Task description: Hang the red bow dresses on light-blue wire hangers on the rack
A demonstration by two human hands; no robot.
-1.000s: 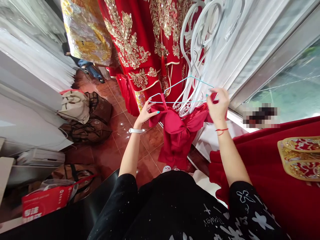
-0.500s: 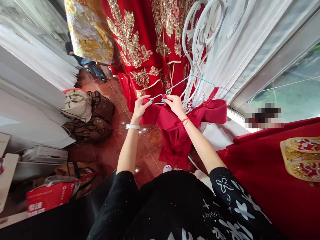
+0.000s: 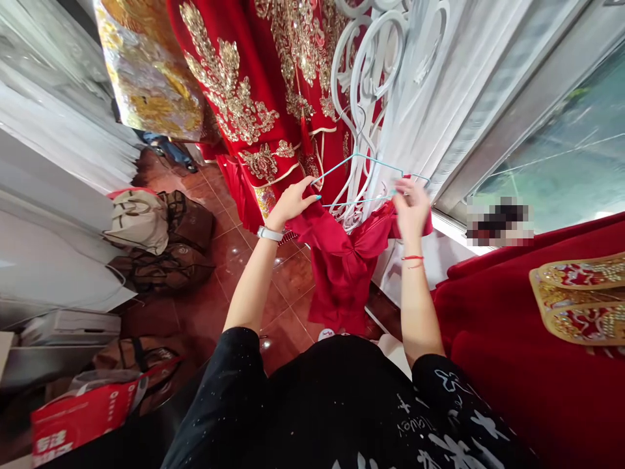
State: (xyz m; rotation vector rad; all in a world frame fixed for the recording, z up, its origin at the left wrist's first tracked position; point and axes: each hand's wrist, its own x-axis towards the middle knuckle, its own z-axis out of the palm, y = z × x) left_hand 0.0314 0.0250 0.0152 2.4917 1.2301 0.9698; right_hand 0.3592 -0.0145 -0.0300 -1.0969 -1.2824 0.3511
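A plain red dress [image 3: 342,286] with a gathered, bow-like front hangs from a light blue wire hanger [image 3: 378,161] in front of me. My left hand [image 3: 295,203] is closed on the dress's left shoulder, at that end of the hanger, with the thumb on the near side. At the opposite shoulder, my right hand [image 3: 411,205] has its fingers curled at the strap beside the hanger's right end; motion blurs the fingertips. The hanger's metal hook rises against white scrolled metalwork [image 3: 359,85].
Red gowns with gold embroidery [image 3: 244,98] hang just beyond the dress. Brown bags [image 3: 170,267] and a red shopping bag [image 3: 81,413] lie on the left. Another red garment [image 3: 488,299] is at right, near a window [image 3: 561,169]. Part of a person [image 3: 176,153] shows far back.
My right hand has moved right, from the hanger's left side to its right end. My left hand has shifted onto the left shoulder of the dress. The view has shifted slightly.
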